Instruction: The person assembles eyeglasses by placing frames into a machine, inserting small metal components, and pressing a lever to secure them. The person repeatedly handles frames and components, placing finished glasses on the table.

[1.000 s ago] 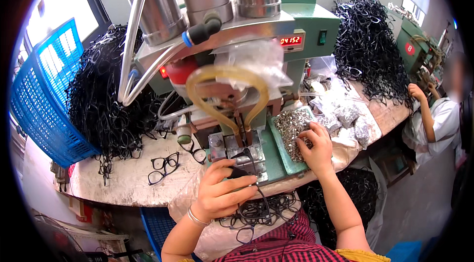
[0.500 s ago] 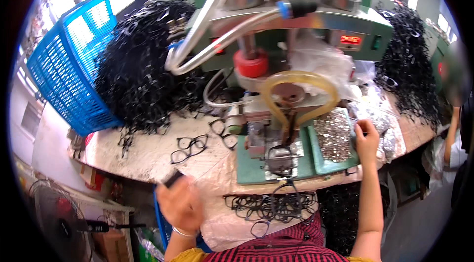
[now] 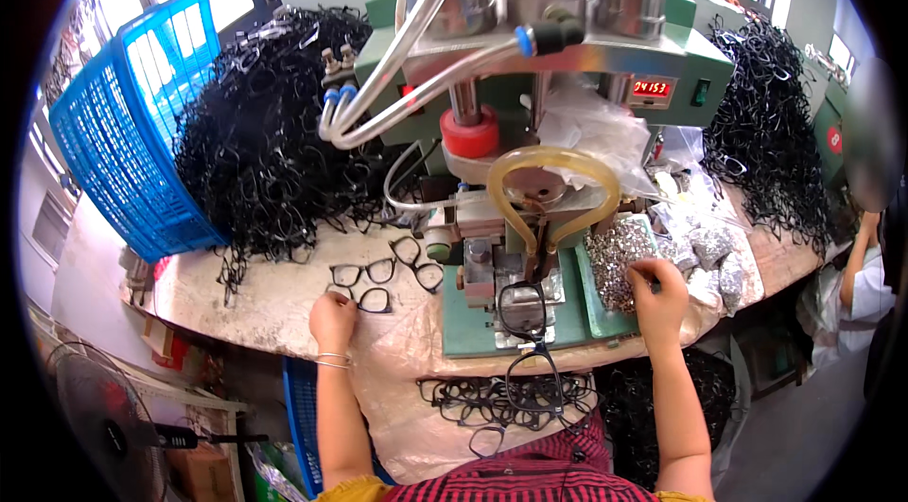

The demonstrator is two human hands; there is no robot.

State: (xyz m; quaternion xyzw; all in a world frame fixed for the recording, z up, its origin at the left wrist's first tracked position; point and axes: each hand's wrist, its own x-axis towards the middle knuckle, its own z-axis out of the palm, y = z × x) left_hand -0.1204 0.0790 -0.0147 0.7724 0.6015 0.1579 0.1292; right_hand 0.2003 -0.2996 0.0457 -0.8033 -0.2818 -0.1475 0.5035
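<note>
While a black frame (image 3: 523, 308) sits in the press between the hands, left hand (image 3: 333, 320) closes on a loose frame (image 3: 371, 300).
Right hand (image 3: 657, 286) pinches in the small metal parts (image 3: 617, 256); judged next: seat one on the clamped frame.

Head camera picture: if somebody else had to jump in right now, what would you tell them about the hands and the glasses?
Left hand: on the table, fingers at a loose black glasses frame. I cannot tell whether it grips it.
Right hand: fingers in the pile of small silvery parts in the green tray.
One frame sits on the press machine, under its head.
Done, as it looks: a bunch of frames lies at the near table edge by the lap.
Left, as it looks: a big heap of black frames spilling from the tipped blue basket, plus another loose frame beside it.
</note>
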